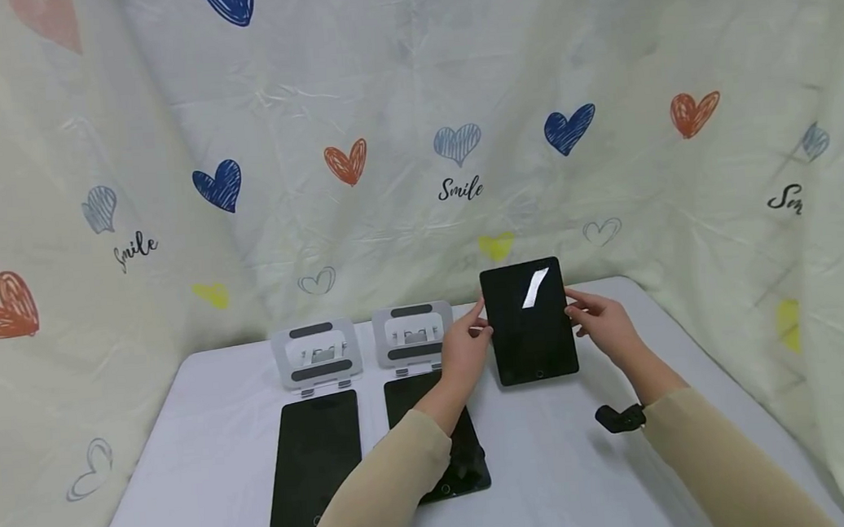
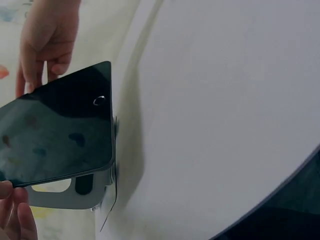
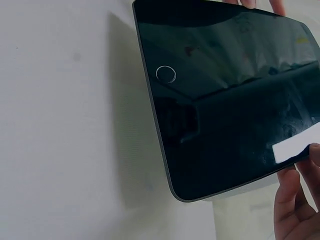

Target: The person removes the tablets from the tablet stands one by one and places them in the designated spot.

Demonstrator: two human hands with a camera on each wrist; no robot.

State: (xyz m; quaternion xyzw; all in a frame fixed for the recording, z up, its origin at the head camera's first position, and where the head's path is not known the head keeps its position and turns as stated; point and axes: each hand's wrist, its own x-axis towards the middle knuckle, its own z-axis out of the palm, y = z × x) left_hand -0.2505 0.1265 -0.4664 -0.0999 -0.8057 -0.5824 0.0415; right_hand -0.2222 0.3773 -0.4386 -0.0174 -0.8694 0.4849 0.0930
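A black tablet (image 1: 531,329) with a round home button stands steeply tilted at the right of the table, screen toward me. My left hand (image 1: 464,346) pinches its left edge with thumb and fingers. On the opposite edge my right hand (image 1: 606,326) grips it the same way. Behind this tablet, a grey stand (image 2: 60,202) with a dark pad shows in the left wrist view; the tablet hides most of it. In the right wrist view the tablet's lower edge (image 3: 157,117) hangs close over the white cloth, casting a shadow.
Two grey tablet stands (image 1: 316,353) stand along the table's back edge. Before them lie two more black tablets, one at left (image 1: 316,459) and one partly under my left forearm (image 1: 468,448). A heart-printed curtain (image 1: 395,94) hangs behind the white table (image 1: 553,458).
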